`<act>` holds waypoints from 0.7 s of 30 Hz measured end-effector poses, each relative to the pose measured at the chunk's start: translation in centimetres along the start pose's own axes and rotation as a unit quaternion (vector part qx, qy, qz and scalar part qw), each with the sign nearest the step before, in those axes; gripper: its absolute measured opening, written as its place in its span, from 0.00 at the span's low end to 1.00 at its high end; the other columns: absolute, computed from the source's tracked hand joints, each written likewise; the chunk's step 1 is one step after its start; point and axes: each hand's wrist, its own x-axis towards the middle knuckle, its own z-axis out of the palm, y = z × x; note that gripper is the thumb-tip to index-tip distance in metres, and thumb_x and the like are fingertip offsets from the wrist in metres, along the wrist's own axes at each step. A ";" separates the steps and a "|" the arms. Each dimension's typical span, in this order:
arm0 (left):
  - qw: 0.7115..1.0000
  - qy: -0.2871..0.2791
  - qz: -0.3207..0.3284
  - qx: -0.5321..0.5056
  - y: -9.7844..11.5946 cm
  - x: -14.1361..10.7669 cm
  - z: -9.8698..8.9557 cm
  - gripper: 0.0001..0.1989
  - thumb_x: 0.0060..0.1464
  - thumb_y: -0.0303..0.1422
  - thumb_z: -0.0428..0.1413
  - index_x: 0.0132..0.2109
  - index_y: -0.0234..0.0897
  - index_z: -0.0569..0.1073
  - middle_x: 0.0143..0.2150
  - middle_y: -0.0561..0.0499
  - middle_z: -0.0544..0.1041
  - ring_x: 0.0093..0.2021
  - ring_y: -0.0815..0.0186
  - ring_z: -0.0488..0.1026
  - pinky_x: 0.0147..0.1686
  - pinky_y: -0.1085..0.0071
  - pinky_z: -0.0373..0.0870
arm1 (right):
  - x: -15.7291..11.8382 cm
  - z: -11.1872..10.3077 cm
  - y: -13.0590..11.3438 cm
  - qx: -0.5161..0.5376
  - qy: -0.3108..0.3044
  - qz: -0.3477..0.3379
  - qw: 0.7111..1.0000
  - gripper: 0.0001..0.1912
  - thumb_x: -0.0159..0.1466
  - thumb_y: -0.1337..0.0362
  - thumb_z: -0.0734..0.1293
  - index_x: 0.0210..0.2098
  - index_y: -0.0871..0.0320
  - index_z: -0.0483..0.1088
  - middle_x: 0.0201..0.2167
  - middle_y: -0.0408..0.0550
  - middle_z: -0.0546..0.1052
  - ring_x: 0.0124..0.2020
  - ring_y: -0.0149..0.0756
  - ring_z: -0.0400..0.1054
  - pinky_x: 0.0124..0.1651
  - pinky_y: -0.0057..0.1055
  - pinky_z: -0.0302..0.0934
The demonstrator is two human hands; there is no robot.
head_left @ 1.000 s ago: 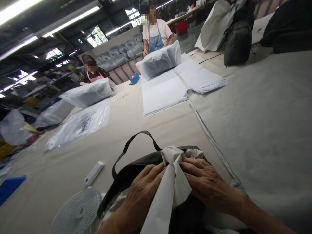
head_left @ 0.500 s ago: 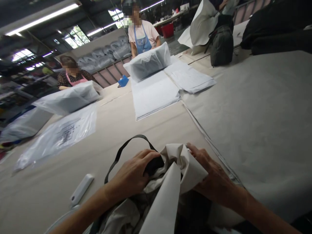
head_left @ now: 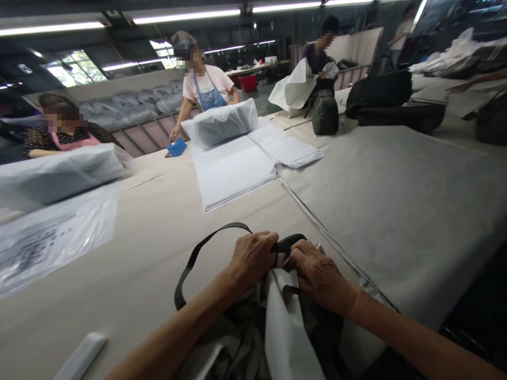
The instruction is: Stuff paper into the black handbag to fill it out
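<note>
Bag (head_left: 253,316) holds white paper (head_left: 287,327).

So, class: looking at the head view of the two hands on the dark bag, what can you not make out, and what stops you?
- Inside of the black bag: covered by the left hand, the right hand and white paper.
- White bar-shaped object: cut off by the bottom edge.
- Print on the clear plastic sheet: motion-blurred, unreadable.
- What the person in the blue apron is wrapping: hidden by white wrap.
</note>
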 end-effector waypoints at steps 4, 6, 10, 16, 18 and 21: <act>0.999 0.034 0.003 0.005 0.3 -0.4 0.7 0.07 0.59 0.29 0.51 0.39 0.42 0.73 0.41 0.50 0.82 0.43 0.55 0.80 0.32 0.66 0.64 | 1.0 1.5 -0.8 -0.109 0.045 0.123 0.985 0.39 0.55 0.72 0.65 0.66 0.64 0.58 0.67 0.64 0.62 0.68 0.56 0.53 0.66 0.57 0.53; 0.999 0.043 0.020 0.009 0.5 -0.7 1.0 0.07 0.59 0.29 0.51 0.40 0.42 0.74 0.42 0.50 0.82 0.43 0.55 0.80 0.33 0.67 0.64 | 1.9 1.9 -1.1 -0.141 0.004 0.203 0.969 0.47 0.57 0.71 0.65 0.73 0.62 0.45 0.74 0.63 0.49 0.74 0.59 0.38 0.70 0.66 0.43; 0.997 0.043 0.061 0.016 0.9 -1.3 1.5 0.07 0.60 0.29 0.52 0.42 0.41 0.74 0.41 0.50 0.81 0.43 0.56 0.80 0.34 0.67 0.65 | 3.9 2.4 -0.6 -0.122 -0.044 0.311 0.941 0.41 0.66 0.66 0.61 0.75 0.56 0.40 0.75 0.63 0.46 0.74 0.64 0.40 0.66 0.66 0.53; 0.996 0.052 0.071 0.007 1.2 -0.6 1.7 0.08 0.61 0.27 0.51 0.44 0.39 0.74 0.43 0.48 0.80 0.45 0.53 0.80 0.36 0.65 0.69 | 5.0 3.0 2.4 -0.063 -0.025 0.306 0.950 0.42 0.68 0.68 0.60 0.75 0.47 0.35 0.72 0.60 0.53 0.69 0.54 0.56 0.65 0.51 0.59; 0.996 0.059 0.060 -0.002 0.9 -0.9 1.6 0.06 0.62 0.27 0.52 0.44 0.38 0.74 0.43 0.47 0.80 0.45 0.53 0.79 0.37 0.64 0.70 | 5.1 2.5 2.9 -0.041 -0.023 0.290 0.956 0.44 0.66 0.64 0.65 0.75 0.49 0.40 0.71 0.61 0.57 0.68 0.54 0.58 0.65 0.50 0.59; 0.987 0.133 0.078 -0.040 0.1 -2.8 1.7 0.09 0.65 0.30 0.52 0.51 0.39 0.72 0.49 0.46 0.77 0.50 0.54 0.76 0.42 0.63 0.73 | 4.5 0.7 3.6 -0.006 -0.032 0.265 0.964 0.47 0.59 0.59 0.73 0.72 0.54 0.50 0.67 0.61 0.63 0.65 0.51 0.61 0.65 0.47 0.59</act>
